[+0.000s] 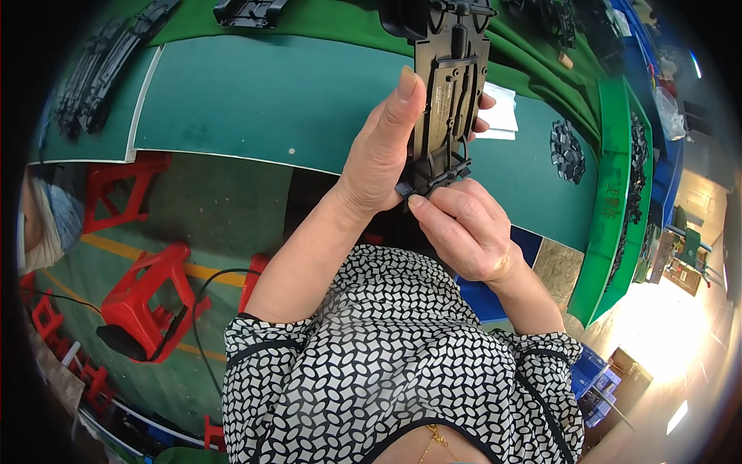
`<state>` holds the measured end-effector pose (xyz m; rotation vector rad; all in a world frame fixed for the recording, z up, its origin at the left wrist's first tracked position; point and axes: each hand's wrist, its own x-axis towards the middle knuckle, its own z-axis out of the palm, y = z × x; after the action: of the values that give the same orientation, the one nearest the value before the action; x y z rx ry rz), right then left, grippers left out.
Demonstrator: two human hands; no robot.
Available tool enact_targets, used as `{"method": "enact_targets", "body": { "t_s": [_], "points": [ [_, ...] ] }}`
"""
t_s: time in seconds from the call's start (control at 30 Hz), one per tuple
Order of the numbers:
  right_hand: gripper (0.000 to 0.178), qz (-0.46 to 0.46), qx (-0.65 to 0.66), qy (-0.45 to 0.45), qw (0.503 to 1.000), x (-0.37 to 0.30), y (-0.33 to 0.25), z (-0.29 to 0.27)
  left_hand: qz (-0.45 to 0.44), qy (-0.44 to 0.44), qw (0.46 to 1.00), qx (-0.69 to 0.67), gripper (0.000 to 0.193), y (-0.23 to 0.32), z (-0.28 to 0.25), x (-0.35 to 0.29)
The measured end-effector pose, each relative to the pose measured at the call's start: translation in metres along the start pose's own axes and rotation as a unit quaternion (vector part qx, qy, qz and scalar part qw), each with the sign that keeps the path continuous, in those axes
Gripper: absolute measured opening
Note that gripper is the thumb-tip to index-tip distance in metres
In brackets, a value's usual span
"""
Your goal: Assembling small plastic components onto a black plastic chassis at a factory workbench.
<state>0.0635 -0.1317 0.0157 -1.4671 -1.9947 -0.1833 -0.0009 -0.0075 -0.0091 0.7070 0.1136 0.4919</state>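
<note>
A black plastic toy vehicle chassis (444, 100) is held up in front of me, its ribbed underside facing me. My left hand (384, 151) grips it from the left, thumb along the near edge. The fingertips of that hand come round behind and show at the right edge. At the chassis's lower end, my right hand (470, 224) pinches with thumb and forefinger by a small black end part (410, 189). Whatever small piece may be between those fingertips is hidden. The top of the chassis runs out of view at the upper edge.
On the green worktable (232, 100), a pile of small black parts (567, 151) lies right, near white paper (501, 112). A green bin (607, 209) stands at the right edge. Long black parts (100, 69) lie far left. Red stools (151, 301) stand on the floor.
</note>
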Motion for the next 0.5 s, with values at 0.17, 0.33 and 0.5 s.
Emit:
{"method": "enact_targets", "body": {
  "t_s": [0.17, 0.33, 0.5],
  "points": [
    [0.035, 0.001, -0.001, 0.002, 1.0, 0.0, 0.0, 0.0, 0.0, 0.0, 1.0, 0.002, 0.089, 0.0, 0.0, 0.0],
    [0.036, 0.004, -0.007, 0.004, 1.0, -0.003, -0.001, -0.002, -0.006, -0.012, 1.0, -0.01, 0.09, 0.0, 0.0, 0.001],
    [0.032, 0.101, 0.033, 0.046, 0.993, -0.022, -0.018, -0.014, 0.026, -0.026, 0.995, -0.094, 0.087, -0.004, -0.003, 0.0]
  ]
}}
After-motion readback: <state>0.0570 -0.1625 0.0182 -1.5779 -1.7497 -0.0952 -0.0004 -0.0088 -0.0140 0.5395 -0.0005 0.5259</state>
